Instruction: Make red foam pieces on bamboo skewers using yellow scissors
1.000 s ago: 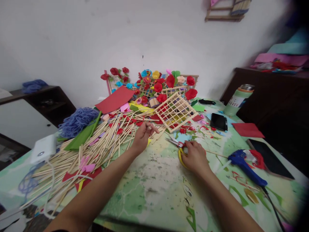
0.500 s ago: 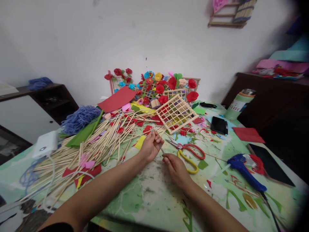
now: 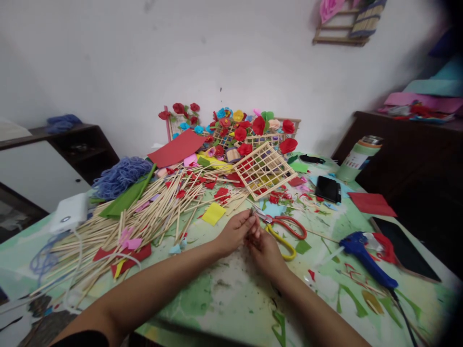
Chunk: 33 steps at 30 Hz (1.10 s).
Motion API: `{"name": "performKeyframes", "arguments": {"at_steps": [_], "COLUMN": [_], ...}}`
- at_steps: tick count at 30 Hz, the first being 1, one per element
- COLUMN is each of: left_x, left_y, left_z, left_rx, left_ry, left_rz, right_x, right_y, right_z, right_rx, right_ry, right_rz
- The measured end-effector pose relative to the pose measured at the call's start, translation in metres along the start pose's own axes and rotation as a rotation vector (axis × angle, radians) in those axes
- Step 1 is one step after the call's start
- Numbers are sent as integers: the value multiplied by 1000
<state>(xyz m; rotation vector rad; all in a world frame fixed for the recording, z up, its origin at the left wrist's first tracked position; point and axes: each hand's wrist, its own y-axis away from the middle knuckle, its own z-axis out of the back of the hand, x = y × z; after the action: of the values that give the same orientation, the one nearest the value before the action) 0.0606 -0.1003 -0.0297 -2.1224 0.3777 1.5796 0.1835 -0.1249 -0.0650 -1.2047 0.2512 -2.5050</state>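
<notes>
Delicately, a tiny dark wisp (image 3: 252,211) is being pinched in the left hand (image 3: 235,233) above the table (image 3: 195,301). Beside it, the right hand (image 3: 266,253) is being held curled; whether anything is being gripped cannot be told. Scissors (image 3: 268,219) are being supported close by.

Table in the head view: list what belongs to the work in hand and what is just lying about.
Likely in the work:
- small thin thing, too unclear to name, at the fingertips of the left hand
- scissors beside the right hand
- glue gun
- wooden sticks

Apparently just lying about:
- bottle
- black device
- dark flat tablet
</notes>
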Motion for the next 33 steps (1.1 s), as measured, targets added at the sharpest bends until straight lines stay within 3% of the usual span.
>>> {"name": "performKeyframes", "arguments": {"at_steps": [6, 16, 20, 24, 33], "left_x": [20, 21, 26, 24, 5], "left_y": [-6, -7, -11, -18, -34], "left_z": [4, 6, 18, 29, 78], "left_rx": [-65, -160, -243, -277, -607], "left_ry": [122, 266, 389, 432, 471], "left_rz": [13, 67, 105, 122, -81], "right_x": [2, 2, -3, -6, -2], "right_y": [-1, -3, -2, -2, -1], "right_z": [2, 2, -8, -17, -15], "right_rx": [86, 84, 110, 92, 77], "right_ry": [46, -50, -204, -170, -186], "right_rz": [-26, -83, -140, -134, -192]}}
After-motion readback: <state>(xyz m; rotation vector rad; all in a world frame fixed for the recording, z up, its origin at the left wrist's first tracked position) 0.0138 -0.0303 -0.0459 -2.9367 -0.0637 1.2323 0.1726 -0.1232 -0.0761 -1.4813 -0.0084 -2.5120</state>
